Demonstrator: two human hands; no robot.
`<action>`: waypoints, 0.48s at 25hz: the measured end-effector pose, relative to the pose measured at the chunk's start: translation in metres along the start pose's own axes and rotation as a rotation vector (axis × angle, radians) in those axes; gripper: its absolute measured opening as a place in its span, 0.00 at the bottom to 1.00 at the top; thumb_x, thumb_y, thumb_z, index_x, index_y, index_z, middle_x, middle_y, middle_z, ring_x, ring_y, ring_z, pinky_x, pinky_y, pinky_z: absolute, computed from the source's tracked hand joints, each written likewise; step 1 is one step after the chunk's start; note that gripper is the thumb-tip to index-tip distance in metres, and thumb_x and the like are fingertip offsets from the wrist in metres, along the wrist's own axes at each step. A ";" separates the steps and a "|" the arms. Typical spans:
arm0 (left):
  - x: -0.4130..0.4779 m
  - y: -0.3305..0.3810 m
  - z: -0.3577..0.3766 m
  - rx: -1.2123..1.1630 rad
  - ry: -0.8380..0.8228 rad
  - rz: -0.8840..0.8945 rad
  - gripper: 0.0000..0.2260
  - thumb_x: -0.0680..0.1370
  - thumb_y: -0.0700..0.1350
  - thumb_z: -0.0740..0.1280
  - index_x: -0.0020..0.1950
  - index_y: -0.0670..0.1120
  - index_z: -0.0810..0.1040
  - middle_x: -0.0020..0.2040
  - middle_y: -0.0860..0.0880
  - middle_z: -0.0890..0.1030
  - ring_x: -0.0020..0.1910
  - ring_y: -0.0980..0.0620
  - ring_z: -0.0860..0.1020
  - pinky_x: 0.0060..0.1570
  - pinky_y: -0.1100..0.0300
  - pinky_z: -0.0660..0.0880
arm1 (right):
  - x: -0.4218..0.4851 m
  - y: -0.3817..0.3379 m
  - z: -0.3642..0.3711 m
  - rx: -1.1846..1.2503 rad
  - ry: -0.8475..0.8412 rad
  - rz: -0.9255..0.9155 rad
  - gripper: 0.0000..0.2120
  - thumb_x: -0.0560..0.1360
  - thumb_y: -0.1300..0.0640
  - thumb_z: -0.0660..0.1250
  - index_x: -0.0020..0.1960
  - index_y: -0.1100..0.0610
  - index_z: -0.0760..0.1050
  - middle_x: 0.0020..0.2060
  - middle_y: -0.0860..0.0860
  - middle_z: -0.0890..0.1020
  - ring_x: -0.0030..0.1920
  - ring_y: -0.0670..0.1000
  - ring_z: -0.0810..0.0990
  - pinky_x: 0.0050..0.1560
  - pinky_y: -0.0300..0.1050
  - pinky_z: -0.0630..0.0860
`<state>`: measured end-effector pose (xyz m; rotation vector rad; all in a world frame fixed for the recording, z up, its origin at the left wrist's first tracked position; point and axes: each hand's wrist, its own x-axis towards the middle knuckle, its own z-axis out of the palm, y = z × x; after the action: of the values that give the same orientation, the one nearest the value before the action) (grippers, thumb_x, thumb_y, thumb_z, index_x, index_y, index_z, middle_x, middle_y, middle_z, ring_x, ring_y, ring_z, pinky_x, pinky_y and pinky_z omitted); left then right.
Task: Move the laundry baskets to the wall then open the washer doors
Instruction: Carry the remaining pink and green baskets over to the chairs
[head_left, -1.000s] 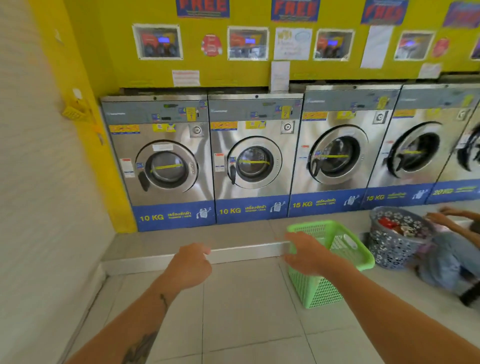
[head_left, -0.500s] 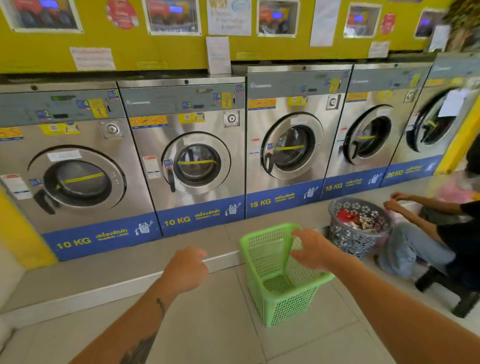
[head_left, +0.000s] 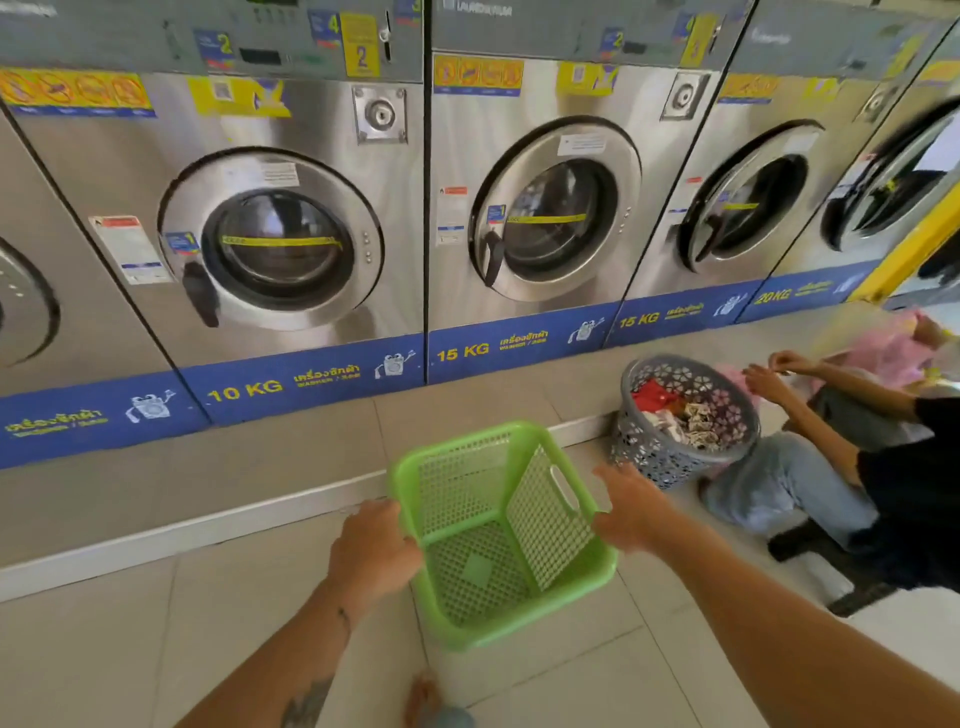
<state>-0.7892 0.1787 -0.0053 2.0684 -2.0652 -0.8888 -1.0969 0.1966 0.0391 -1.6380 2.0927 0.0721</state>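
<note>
An empty green laundry basket stands on the tiled floor in front of me. My left hand grips its left rim and my right hand grips its right rim. A grey round basket filled with clothes stands to the right, against the step. Behind them runs a row of steel washers. The 10 KG washer door and the 15 KG washer door are closed, each with a black handle on its left side.
A person sits on the floor at the right, hands over the grey basket. A raised tiled step runs along the foot of the washers. Two more washers continue to the right. Pink cloth lies behind the person.
I have come closer to the washers and the view has tilted down. My left hand has moved right onto the green basket's rim, and both hands now hold it.
</note>
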 end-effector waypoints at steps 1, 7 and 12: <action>0.021 0.003 0.010 0.017 -0.013 -0.022 0.23 0.70 0.51 0.60 0.66 0.49 0.72 0.64 0.45 0.72 0.63 0.42 0.72 0.59 0.50 0.74 | 0.021 0.008 0.000 -0.022 -0.017 0.012 0.31 0.70 0.57 0.67 0.71 0.55 0.64 0.66 0.57 0.69 0.65 0.59 0.69 0.64 0.51 0.69; 0.117 -0.006 0.070 0.193 -0.051 -0.098 0.29 0.74 0.54 0.61 0.74 0.50 0.62 0.76 0.46 0.60 0.72 0.42 0.63 0.68 0.47 0.65 | 0.130 0.048 0.026 -0.095 -0.125 0.030 0.30 0.73 0.58 0.66 0.73 0.58 0.62 0.69 0.57 0.68 0.66 0.60 0.67 0.66 0.54 0.66; 0.174 -0.039 0.163 0.235 -0.056 -0.178 0.34 0.75 0.52 0.61 0.79 0.50 0.51 0.80 0.43 0.47 0.78 0.42 0.49 0.76 0.44 0.52 | 0.239 0.079 0.105 -0.040 -0.140 0.040 0.39 0.69 0.64 0.66 0.76 0.52 0.54 0.73 0.55 0.61 0.67 0.63 0.66 0.63 0.60 0.70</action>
<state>-0.8425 0.0733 -0.2159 2.4055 -2.1316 -0.7660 -1.1753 0.0379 -0.1678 -1.5666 2.0294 0.2365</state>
